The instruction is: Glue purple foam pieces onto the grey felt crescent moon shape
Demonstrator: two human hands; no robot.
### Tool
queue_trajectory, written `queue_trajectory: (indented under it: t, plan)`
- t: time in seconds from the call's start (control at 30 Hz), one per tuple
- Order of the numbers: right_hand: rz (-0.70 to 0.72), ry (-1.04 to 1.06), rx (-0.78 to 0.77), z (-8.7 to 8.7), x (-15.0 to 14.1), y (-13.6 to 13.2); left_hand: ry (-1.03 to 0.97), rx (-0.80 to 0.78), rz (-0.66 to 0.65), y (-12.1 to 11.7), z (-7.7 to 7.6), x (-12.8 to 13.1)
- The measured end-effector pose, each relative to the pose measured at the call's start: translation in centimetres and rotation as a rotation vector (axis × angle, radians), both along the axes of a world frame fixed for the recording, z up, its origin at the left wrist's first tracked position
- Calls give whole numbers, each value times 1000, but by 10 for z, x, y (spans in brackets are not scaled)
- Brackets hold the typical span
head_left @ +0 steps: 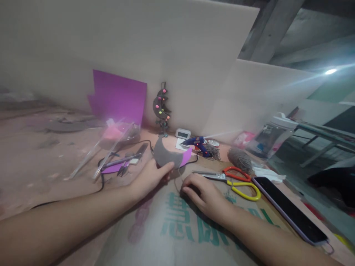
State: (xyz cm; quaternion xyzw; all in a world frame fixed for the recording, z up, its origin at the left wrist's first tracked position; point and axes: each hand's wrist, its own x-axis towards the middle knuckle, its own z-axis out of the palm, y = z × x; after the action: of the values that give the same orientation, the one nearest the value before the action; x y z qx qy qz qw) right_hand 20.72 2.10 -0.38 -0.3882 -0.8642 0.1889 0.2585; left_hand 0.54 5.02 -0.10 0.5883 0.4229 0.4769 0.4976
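Observation:
My left hand [155, 173] grips a crescent moon [166, 155] between thumb and fingers. Grey yarn covers most of the crescent, and its right tip shows bare purple. From its lower edge a strand of grey yarn [176, 181] runs down to my right hand [201, 194]. That hand rests on the printed cardboard [155, 232] with its fingers curled and closed at the strand. Just beyond it lie scissors [222, 176] with one red and one yellow handle. A ball of grey yarn [240, 160] sits farther back on the right.
A blue glue gun [198, 142] and a small white digital clock [183, 133] stand behind the crescent. Purple sheets [119, 96] and a moon ornament with coloured balls [161, 105] are against the wall. Glue sticks [111, 151] lie left; a phone [290, 210] lies right.

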Motion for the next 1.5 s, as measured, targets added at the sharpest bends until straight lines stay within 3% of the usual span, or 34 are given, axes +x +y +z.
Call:
queue_trajectory:
  t: [0.17, 0.4, 0.73, 1.0, 1.3, 1.5]
  plan:
    - [-82, 156, -158, -1, -2, 1, 9, 0, -12, 0, -4, 3]
    - [-12, -80, 84, -3, -9, 0, 138, 67, -16, -2, 1, 0]
    - [-162, 79, 188, -3, 0, 5, 97, 88, -24, 1, -3, -1]
    - [-10, 2, 140, -3, -5, 10, 88, 235, -89, 3, -4, 0]
    - [6, 47, 77, 1, -4, 1, 128, 252, -80, 2, -3, 0]
    - [126, -13, 265, 2, -4, -3, 161, 224, -106, 4, -6, 1]
